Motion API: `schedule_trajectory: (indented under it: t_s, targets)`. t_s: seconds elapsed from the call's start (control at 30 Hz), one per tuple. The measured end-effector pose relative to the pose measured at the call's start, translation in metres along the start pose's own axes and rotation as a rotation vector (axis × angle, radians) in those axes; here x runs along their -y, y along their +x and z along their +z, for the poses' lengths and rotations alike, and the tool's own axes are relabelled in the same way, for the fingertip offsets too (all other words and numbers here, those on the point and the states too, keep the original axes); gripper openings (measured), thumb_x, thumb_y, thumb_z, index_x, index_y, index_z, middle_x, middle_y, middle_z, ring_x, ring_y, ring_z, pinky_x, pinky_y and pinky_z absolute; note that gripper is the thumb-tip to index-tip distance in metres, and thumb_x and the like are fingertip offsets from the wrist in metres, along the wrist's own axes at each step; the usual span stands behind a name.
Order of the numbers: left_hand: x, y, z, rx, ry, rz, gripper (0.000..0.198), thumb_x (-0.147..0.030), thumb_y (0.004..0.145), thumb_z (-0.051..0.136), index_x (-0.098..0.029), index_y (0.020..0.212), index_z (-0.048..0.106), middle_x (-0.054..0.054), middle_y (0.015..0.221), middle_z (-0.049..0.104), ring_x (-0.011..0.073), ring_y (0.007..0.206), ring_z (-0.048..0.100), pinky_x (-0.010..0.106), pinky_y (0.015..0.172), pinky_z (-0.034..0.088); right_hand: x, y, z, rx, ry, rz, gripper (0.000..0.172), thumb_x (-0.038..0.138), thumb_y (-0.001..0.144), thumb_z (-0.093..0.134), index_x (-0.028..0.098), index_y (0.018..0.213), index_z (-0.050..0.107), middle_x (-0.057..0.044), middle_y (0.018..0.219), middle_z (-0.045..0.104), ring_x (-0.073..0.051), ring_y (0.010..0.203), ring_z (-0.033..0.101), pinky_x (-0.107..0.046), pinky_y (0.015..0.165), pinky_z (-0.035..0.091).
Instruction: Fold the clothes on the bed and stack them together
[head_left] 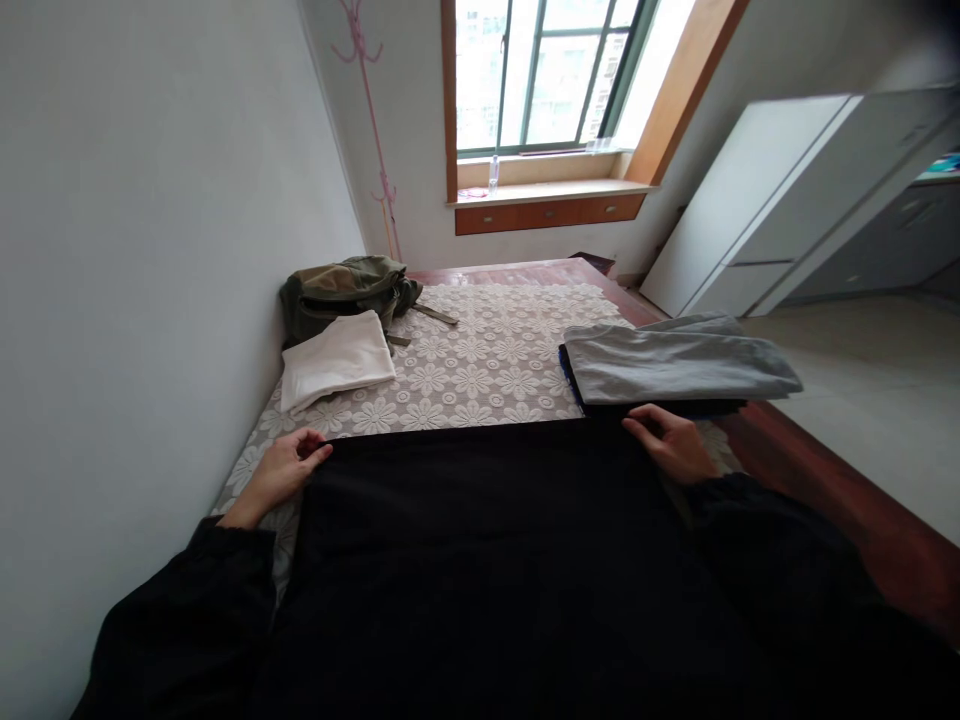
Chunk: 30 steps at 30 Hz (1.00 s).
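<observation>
A large black garment [480,520] lies spread flat across the near part of the bed. My left hand [281,472] pinches its far left corner, fingers closed on the cloth. My right hand [671,442] grips the far right corner the same way. Both my arms wear black sleeves. Just beyond my right hand lies a folded grey garment [675,368] on top of a dark folded piece.
The bed has a white floral lace cover [480,360]. A folded white cloth [337,370] and an olive backpack [345,290] lie at the far left by the wall. A window [547,75], a pink coat stand [371,110] and a white cabinet [787,190] stand beyond.
</observation>
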<state>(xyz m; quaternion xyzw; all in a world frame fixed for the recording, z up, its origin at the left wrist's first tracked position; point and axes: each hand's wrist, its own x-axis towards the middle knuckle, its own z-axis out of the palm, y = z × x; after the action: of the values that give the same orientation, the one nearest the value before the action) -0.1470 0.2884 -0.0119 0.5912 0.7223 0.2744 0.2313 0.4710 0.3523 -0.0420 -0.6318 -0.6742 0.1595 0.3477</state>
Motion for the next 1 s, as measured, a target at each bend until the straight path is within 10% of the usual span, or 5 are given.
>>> schedule_trajectory:
  t_s: [0.53, 0.7, 1.0]
  targets:
    - [-0.002, -0.008, -0.007, 0.084, -0.217, -0.077, 0.060, -0.065, 0.069, 0.077, -0.018, 0.104, 0.065, 0.007, 0.079, 0.076, 0.0225, 0.066, 0.068, 0.032, 0.060, 0.049, -0.014, 0.005, 0.011, 0.074, -0.163, -0.096, 0.049, 0.074, 0.082, 0.059, 0.026, 0.084, 0.067, -0.008, 0.081, 0.072, -0.027, 0.074, 0.065, -0.041, 0.072, 0.049]
    - [-0.009, -0.033, -0.016, 0.127, -0.256, 0.002, 0.069, -0.062, 0.071, 0.078, -0.018, 0.122, 0.062, 0.012, 0.102, 0.078, 0.0297, 0.096, 0.074, 0.038, 0.078, 0.054, -0.007, 0.002, -0.002, 0.101, -0.101, -0.079, 0.061, 0.080, 0.075, 0.061, 0.023, 0.097, 0.070, -0.009, 0.080, 0.072, -0.028, 0.076, 0.068, -0.043, 0.074, 0.053]
    - [0.001, -0.144, -0.023, 0.008, -0.072, -0.059, 0.055, -0.074, 0.073, 0.066, -0.022, 0.092, 0.069, 0.006, 0.082, 0.076, 0.0263, 0.077, 0.072, 0.037, 0.075, 0.055, -0.021, -0.130, -0.080, 0.106, -0.036, 0.054, 0.049, 0.074, 0.076, 0.070, 0.029, 0.091, 0.078, -0.008, 0.097, 0.080, -0.028, 0.071, 0.071, -0.040, 0.061, 0.055]
